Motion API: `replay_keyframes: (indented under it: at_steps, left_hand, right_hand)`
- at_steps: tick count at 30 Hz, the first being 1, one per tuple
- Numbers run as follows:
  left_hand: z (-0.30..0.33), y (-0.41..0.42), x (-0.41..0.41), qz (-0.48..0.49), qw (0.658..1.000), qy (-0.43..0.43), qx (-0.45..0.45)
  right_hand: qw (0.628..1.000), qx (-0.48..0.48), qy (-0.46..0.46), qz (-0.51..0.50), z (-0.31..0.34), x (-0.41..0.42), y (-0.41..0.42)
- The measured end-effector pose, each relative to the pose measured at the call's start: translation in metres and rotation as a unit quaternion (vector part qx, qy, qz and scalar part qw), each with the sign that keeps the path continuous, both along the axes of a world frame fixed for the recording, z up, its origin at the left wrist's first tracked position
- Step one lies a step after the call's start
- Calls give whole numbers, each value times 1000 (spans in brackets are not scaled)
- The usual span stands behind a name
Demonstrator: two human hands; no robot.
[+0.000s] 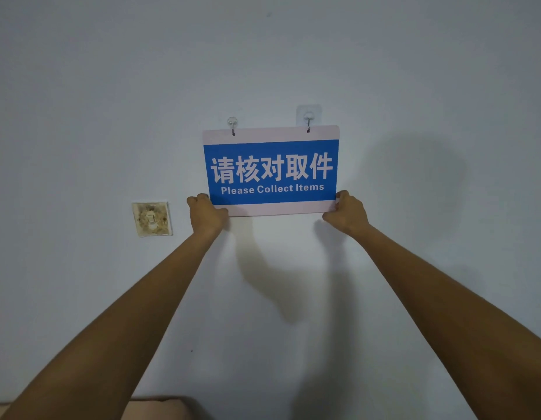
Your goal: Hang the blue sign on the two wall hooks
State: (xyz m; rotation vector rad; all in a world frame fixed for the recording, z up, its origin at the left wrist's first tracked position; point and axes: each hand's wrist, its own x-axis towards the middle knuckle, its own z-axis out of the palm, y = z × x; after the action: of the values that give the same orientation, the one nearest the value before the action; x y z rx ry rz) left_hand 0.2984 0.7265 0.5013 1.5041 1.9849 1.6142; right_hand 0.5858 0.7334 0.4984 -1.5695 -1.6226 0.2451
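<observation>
Where the wall (414, 71) fills nearly the whole head view, it reads as a plain, pale grey-white painted surface, evenly finished, with a few small dark specks and soft shadows of the arms falling below and to the right of the work area. The blue sign (270, 171) lies flat against this wall, its small top holes engaged on two fittings: the left hook (232, 122), a small clear stud, and the right hook (308, 116), set on a clear adhesive square. Pale bands run along the sign's top and bottom edges; white Chinese characters and "Please Collect Items" occupy the blue field. It sits slightly tilted, right side higher.

The left hand (206, 212) is closed around the sign's lower left corner, fingers curled over the edge. The right hand (346, 212) pinches the lower right corner, thumb at the front. Both forearms are bare and extended upward.

Left of the sign, apart from it, a stained, yellowed switch plate (151, 219) is fixed to the wall. At the bottom edge, a pinkish-beige object (160, 409) shows partly; its nature cannot be determined.
</observation>
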Motion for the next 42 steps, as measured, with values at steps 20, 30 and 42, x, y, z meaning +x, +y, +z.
replay_keyframes:
  at_steps: [20,30,42]
  left_hand:
    - [113,22,-5,-3,990,119,80]
    - [106,21,-8,12,983,163,89]
    - [86,3,-12,-30,988,115,100]
  right_hand:
    - [983,136,-119,-33,110,1,2]
    - [981,139,-132,-36,104,3,7]
    - [991,75,-105,-31,67,8,-17]
